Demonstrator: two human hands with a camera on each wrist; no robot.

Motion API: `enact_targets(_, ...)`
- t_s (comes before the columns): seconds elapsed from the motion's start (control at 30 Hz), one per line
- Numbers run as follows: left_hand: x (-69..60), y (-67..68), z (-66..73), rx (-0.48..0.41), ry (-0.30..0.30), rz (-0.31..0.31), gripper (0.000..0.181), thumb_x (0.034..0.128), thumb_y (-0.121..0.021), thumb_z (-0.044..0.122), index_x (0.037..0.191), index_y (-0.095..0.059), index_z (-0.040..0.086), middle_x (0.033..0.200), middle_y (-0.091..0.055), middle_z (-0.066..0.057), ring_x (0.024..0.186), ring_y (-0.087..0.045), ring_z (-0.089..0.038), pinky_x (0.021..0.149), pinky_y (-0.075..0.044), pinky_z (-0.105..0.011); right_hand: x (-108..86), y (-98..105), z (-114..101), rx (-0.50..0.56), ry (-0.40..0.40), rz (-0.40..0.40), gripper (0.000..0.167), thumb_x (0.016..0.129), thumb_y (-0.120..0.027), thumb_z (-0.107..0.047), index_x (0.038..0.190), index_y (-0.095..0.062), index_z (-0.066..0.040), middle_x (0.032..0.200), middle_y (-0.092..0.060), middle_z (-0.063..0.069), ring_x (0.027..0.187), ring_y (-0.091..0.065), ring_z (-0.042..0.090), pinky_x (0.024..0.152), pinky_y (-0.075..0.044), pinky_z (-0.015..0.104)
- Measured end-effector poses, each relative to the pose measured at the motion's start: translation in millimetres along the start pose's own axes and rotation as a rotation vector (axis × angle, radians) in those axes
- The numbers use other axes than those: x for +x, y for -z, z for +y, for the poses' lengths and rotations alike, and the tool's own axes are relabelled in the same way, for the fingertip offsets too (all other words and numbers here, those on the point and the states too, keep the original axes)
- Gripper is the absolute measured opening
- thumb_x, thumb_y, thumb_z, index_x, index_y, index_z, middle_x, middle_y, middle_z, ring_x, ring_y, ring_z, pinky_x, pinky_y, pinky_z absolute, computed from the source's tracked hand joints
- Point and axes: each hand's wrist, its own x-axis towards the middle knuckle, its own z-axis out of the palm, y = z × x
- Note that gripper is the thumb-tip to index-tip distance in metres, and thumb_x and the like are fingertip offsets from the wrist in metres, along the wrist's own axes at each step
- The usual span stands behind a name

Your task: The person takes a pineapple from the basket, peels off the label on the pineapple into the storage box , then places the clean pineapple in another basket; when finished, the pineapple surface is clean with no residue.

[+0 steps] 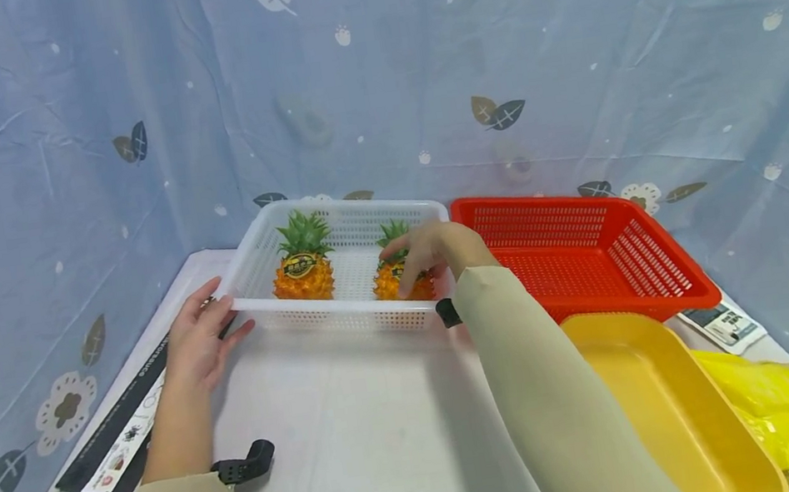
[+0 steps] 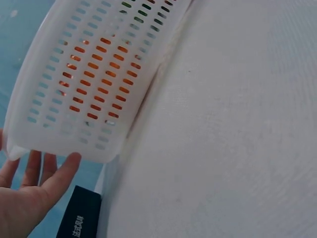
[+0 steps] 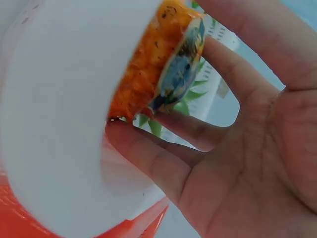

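Note:
A white plastic basket [image 1: 312, 305] with slotted walls holds two small orange pineapples with green crowns and dark labels. The left pineapple [image 1: 303, 277] lies apart from both hands. My right hand [image 1: 433, 247] reaches into the basket over the right pineapple [image 1: 386, 281]. In the right wrist view, its extended fingers [image 3: 148, 153] spread around the pineapple [image 3: 143, 69]; firm contact is not clear. At the basket's near left corner is my left hand [image 1: 197, 341], its fingers spread. In the left wrist view, its fingertips [image 2: 72, 161] are at the basket's rim.
A red basket [image 1: 682, 298] stands against the white one's right side. Nearer, a yellow tray [image 1: 731, 434] lies beside a yellow bag [image 1: 788, 409]. A long black box [image 1: 123, 418] lies on the left, and a printed packet [image 1: 727, 327] is partly under the red basket.

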Motion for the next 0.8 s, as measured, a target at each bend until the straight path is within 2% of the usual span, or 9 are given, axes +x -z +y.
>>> enact_targets(0.2,1.1,1.4,-2.4,-0.019,-0.015,-0.021,0.068,0.1036,-0.064,0.022,0.163,-0.032,0.021,0.13,-0.049,0.009,0.12,-0.054,-0.011,0.09,-0.061,-0.028,1.7,-4,-2,0.027,-0.053,-0.003,0.079,0.083,-0.086,-0.025,0.149,-0.048,-0.049,0.165,-0.024,0.005,0.116,-0.063,0.031,0.101,-0.056,0.049)
enact_targets(0.4,1.7,3.0,-1.8,-0.058,-0.026,-0.038,0.069,0.1031,-0.065,0.021,0.163,-0.031,0.02,0.129,-0.05,0.008,0.117,-0.057,-0.009,0.088,-0.062,-0.028,1.2,-5,-6,-0.032,-0.073,0.004,0.083,0.081,-0.087,-0.024,0.149,-0.046,-0.049,0.156,-0.03,0.006,0.112,-0.063,0.03,0.095,-0.059,0.046)
enact_targets(0.63,2.6,3.3,-3.1,-0.036,-0.019,-0.035,0.067,0.1034,-0.064,0.021,0.163,-0.033,0.023,0.132,-0.05,0.007,0.128,-0.052,-0.016,0.088,-0.062,-0.03,-2.3,-9,-11,0.031,-0.133,0.033,0.089,0.079,-0.089,-0.016,0.149,-0.046,-0.05,0.151,-0.032,0.004,0.117,-0.055,0.03,0.093,-0.06,0.044)
enact_targets(0.8,3.8,3.8,-5.6,-0.043,-0.025,-0.032,0.067,0.1032,-0.064,0.021,0.163,-0.033,0.022,0.133,-0.049,0.008,0.125,-0.054,-0.014,0.087,-0.062,-0.029,-1.9,-10,-10,-0.072,-0.109,0.06,0.088,0.08,-0.088,-0.017,0.148,-0.044,-0.051,0.147,-0.036,0.003,0.117,-0.057,0.03,0.085,-0.062,0.042)
